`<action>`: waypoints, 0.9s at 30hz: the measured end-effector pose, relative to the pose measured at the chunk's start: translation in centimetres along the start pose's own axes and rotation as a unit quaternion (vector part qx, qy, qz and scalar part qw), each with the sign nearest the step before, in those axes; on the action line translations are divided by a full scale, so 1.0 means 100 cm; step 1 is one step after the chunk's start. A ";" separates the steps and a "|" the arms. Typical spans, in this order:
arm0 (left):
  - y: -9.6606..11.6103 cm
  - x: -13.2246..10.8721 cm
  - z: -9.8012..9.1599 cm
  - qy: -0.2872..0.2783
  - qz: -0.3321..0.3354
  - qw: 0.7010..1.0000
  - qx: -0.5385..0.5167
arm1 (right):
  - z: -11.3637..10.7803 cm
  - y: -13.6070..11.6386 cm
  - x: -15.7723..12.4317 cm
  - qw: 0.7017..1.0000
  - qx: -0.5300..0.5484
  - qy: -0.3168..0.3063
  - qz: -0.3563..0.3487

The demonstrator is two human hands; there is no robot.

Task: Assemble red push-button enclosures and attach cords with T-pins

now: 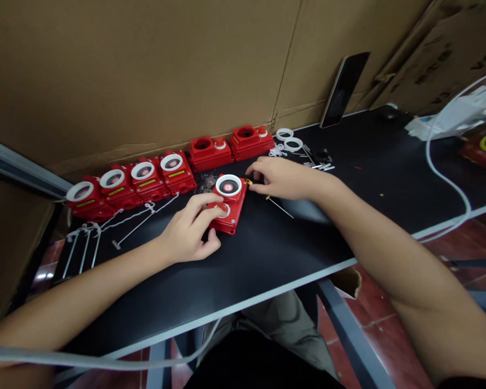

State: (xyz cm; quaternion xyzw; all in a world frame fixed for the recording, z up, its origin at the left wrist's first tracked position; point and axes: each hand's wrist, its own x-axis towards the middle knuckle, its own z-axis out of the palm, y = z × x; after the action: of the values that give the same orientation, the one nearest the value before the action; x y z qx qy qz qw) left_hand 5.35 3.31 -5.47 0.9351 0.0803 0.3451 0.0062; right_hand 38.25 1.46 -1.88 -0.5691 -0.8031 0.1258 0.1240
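A red box (235,212) with a white ring round a dark disc and a smaller red knob lies on the black table in front of me. My left hand (194,227) grips its near left side, fingers bent over the knob and thumb by the lower edge. At the box's upper right corner, my right hand (273,177) has thumb and forefinger closed around a small yellow piece (249,182), whose kind I cannot make out. Just below that hand lies a thin metal rod (281,207) with a yellow end.
Several similar red boxes with white rings (143,181) line the back left; two red boxes without rings (251,141) stand beside them. Loose white rings (293,144), white cords and metal rods lie nearby. A phone (344,89) leans on the cardboard wall. A white cable (441,162) hangs at right.
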 end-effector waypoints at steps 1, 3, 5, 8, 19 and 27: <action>-0.001 -0.001 0.000 0.013 -0.012 1.000 -0.007 | -0.004 0.005 0.000 1.000 0.003 0.002 0.004; -0.004 0.000 0.000 0.035 -0.051 0.998 -0.010 | -0.012 0.016 0.000 1.000 0.004 0.017 0.019; -0.010 0.001 0.001 0.041 -0.098 0.994 -0.020 | -0.018 0.030 -0.001 0.997 -0.006 0.059 0.053; -0.021 0.003 0.004 0.016 -0.165 0.983 -0.077 | -0.022 0.054 -0.002 0.985 -0.048 0.125 0.108; -0.027 0.001 0.014 0.018 -0.189 0.969 -0.157 | -0.001 0.117 0.011 0.971 -0.112 0.106 0.185; -0.009 0.005 0.007 -0.034 0.012 0.999 0.031 | -0.004 0.112 0.015 0.973 -0.085 0.099 0.189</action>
State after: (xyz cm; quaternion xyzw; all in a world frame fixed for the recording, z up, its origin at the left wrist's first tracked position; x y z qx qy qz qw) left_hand 6.04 4.36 -5.76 0.9468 0.0797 0.3108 -0.0241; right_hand 47.77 6.49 -5.21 -0.7288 -0.6724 0.0215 0.1275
